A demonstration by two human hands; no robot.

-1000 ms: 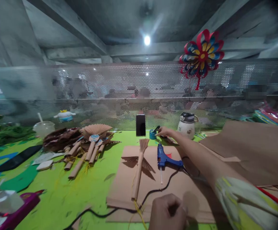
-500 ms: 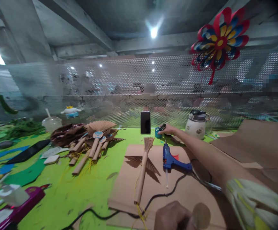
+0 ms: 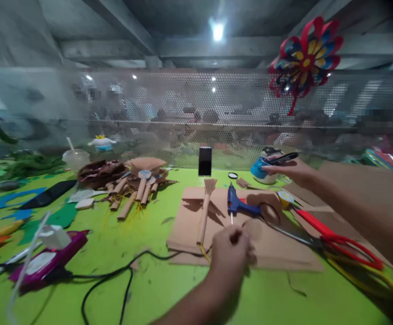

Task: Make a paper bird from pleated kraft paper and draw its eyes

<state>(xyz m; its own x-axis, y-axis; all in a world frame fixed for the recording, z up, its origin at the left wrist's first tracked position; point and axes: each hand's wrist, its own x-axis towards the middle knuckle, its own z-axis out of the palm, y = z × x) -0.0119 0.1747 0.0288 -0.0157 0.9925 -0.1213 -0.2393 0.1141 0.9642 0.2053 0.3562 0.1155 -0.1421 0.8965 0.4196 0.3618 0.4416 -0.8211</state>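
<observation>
My right hand is raised over the right side of the table, closed on a small blue pot with a black pen-like stick across its top. My left hand is closed in a pinch near the front edge of the brown cardboard sheet, holding a small brown paper disc. A folded brown paper fan on a rolled handle lies on the cardboard. Beside it rests a blue glue gun.
Red-handled scissors, a tape roll and a yellow-lidded thing lie at right. A phone stands against the mesh screen. A pile of paper fans sits at left, a magenta object and black cable in front.
My right hand has lifted the blue pot off the table and carried it right. My left hand has moved forward to the cardboard's edge. The view has shifted.
</observation>
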